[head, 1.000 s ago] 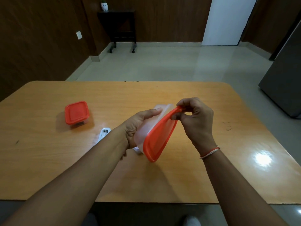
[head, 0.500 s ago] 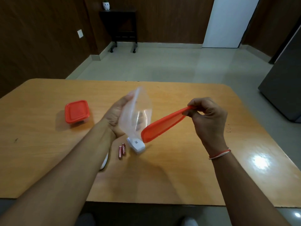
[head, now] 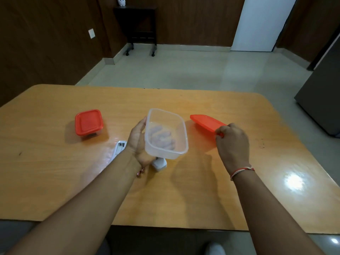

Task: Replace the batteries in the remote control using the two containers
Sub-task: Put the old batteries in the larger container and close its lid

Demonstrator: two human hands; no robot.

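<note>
Your left hand [head: 140, 142] cups the clear tub [head: 166, 134] from beneath, above the desk [head: 202, 196]; your right hand [head: 232, 142] pinches the orange lid [head: 207, 122] by its edge. Tub likely light, slick (grip walls, not rim).

- The surface [head: 55, 181] carries everything, with floor [head: 184, 70] behind it.
- A lidded box [head: 88, 124] sits on the surface, far left.
- The open tub [head: 166, 134] is at centre, held above the surface in the left hand [head: 138, 142], whose fingers [head: 161, 137] lie under its base.
- The remote [head: 119, 146] lies left of that hand, partly hidden by the wrist.
- A cover [head: 159, 163] lies below the tub, near side.
- The batteries [head: 140, 172] lie just left of the cover, beside the wrist.
- The lid [head: 207, 123] is right of the tub, held at its near end by the right hand [head: 232, 142].
</note>
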